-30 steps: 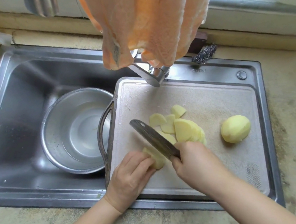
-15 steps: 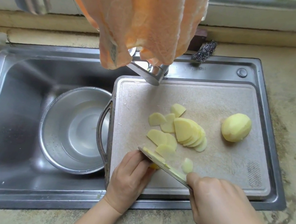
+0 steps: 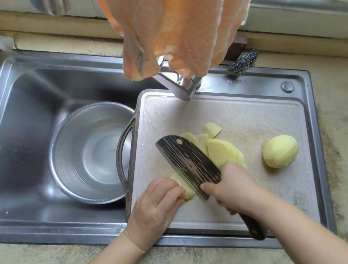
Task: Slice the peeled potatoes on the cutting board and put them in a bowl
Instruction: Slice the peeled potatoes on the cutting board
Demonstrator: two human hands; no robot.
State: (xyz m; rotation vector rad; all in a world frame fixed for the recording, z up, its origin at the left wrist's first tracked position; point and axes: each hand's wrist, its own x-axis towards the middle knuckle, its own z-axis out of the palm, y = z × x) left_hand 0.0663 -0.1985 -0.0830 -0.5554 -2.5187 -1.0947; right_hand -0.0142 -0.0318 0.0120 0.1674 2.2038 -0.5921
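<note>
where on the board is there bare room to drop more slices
Bare: the cutting board's far strip between the faucet and the whole potato, and its near right corner. Crowded: the middle, with the slice pile, knife and both hands.

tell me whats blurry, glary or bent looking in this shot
Head view: soft daylight from the window side, faint shadows; the orange cloth hangs close to the lens and blocks the top; dull sheen on the sink and bowl; wide-angle bowing of the sink rim; knife pattern and both hands fairly sharp.
</note>
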